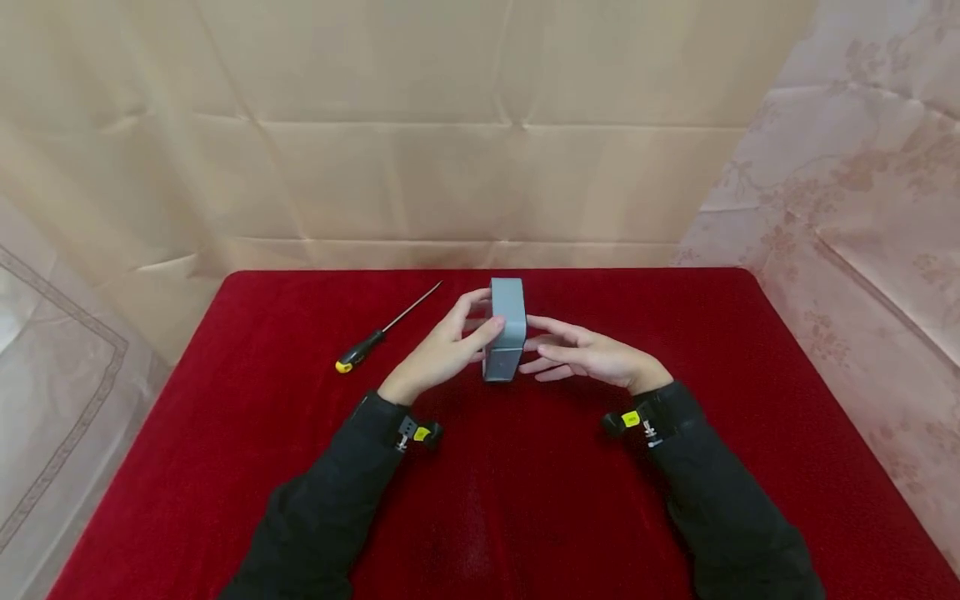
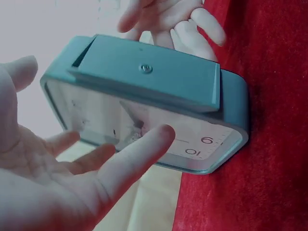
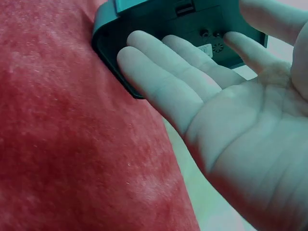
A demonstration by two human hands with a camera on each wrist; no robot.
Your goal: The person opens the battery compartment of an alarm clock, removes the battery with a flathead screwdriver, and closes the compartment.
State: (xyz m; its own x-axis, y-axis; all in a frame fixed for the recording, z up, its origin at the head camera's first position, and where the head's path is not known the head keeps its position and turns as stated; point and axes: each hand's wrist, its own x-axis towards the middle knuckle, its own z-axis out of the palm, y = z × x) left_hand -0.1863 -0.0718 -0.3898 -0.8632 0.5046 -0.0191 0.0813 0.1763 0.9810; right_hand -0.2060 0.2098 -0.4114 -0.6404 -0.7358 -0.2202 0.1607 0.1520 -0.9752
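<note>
A grey-blue alarm clock (image 1: 507, 312) stands on its short end between the two hands. Its numbered dial (image 2: 197, 144) faces the left hand, and a bar with a small round screw-like mark (image 2: 145, 68) runs along one long side. The left hand (image 1: 441, 346) has its fingers spread in front of the dial, thumb near the upper end; whether they touch is unclear. On the other side, the right hand (image 1: 588, 357) holds its fingers stretched along the dark back (image 3: 163, 19), where knobs and a label show. Contact there cannot be told for certain.
A screwdriver (image 1: 362, 350) with a black and yellow handle lies left of the clock, its tip pointing away to the right. The red cloth (image 1: 480, 500) covers the table. Beige drapery (image 1: 450, 183) hangs behind, and patterned cloth (image 1: 862, 208) hangs at the right.
</note>
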